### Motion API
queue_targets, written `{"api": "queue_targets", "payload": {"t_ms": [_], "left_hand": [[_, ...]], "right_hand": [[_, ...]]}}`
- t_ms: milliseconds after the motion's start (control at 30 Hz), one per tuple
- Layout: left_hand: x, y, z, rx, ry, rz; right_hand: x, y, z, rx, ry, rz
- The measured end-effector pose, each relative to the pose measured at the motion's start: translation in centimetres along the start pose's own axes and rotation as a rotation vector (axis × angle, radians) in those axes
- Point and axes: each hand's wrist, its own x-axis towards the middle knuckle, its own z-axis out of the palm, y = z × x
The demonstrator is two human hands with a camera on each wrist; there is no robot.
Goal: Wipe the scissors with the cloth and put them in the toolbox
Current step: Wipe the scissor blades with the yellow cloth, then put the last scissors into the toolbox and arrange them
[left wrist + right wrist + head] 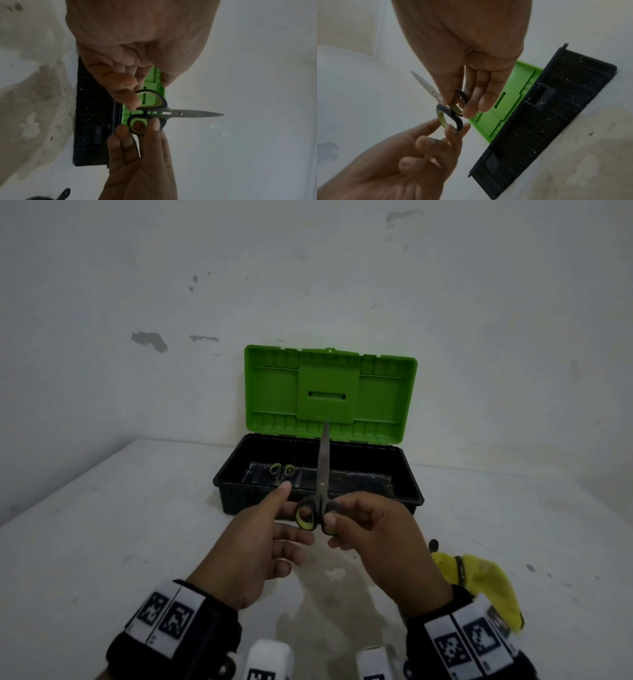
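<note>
Black-and-lime-handled scissors [322, 474] [171, 113] [448, 112] are held upright, blades shut and pointing up, just in front of the toolbox [376, 497]. My right hand [334, 518] [460, 106] pinches the right handle loop between thumb and fingers. My left hand [287, 505] [132, 100] touches the left loop with its fingertips, its thumb raised and apart from it. The toolbox has a black base and an upright green lid [329, 388]. The yellow cloth [479, 577] lies crumpled on the table to my right.
Another small pair of scissors [282, 470] lies in the left part of the toolbox base. The white table [120, 525] meets a white wall just behind the box. A small black object [433, 544] sits by the cloth.
</note>
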Motion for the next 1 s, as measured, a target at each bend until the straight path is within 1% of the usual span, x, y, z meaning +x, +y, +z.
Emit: {"api": "queue_targets", "payload": {"t_ms": [100,167,267,300,333,400,433,500,567,600,767,833,867,900,933,1000], "left_hand": [[0.7,0.3,0.0,0.011,-0.028,-0.027],[1.1,0.2,0.0,-0.019,-0.045,-0.012],[1.6,0.1,-0.1,-0.121,-0.035,0.05],[1.8,0.2,-0.1,-0.134,-0.013,0.078],[1.8,0.3,-0.1,-0.123,0.022,0.113],[1.8,0.6,-0.2,-0.037,0.096,0.211],[1.8,0.7,-0.3,0.016,0.119,0.267],[1.6,0.9,-0.4,0.107,0.139,0.371],[1.6,1.2,-0.4,0.18,0.148,0.445],[1.6,1.3,-0.3,0.211,0.151,0.473],[1.2,2.0,-0.3,0.27,0.112,0.554],[1.7,2.3,-0.9,0.271,0.122,0.569],[2.1,2.5,-1.5,0.317,0.153,0.578],[2.7,2.6,-2.2,0.417,0.195,0.589],[3.6,2.8,-3.1,0.565,0.237,0.593],[5.8,3.1,-5.4,0.859,0.25,0.558]], "right_hand": [[0.2,0.1,-0.4,-0.137,-0.026,-0.122],[0.3,0.4,-0.5,-0.207,-0.025,-0.18],[0.4,1.2,-0.4,-0.219,0.01,-0.184],[0.4,1.4,-0.4,-0.2,0.02,-0.158],[0.2,1.2,-0.4,-0.166,0.026,-0.1],[-0.4,0.7,-0.2,-0.017,-0.002,0.092],[-0.7,0.2,0.0,0.047,-0.042,0.197],[-1.3,-1.1,0.2,0.099,-0.176,0.353],[-1.8,-1.6,0.5,0.136,-0.291,0.428],[-1.9,-1.7,0.6,0.148,-0.316,0.442],[-1.9,-1.6,0.7,0.214,-0.318,0.47],[-1.2,-1.5,0.3,0.267,-0.292,0.465],[-0.6,-1.5,-0.1,0.281,-0.261,0.452],[0.2,-1.5,-0.5,0.293,-0.22,0.443],[1.2,-1.4,-1.0,0.308,-0.177,0.437],[3.5,-1.3,-2.0,0.331,-0.11,0.454]]}}
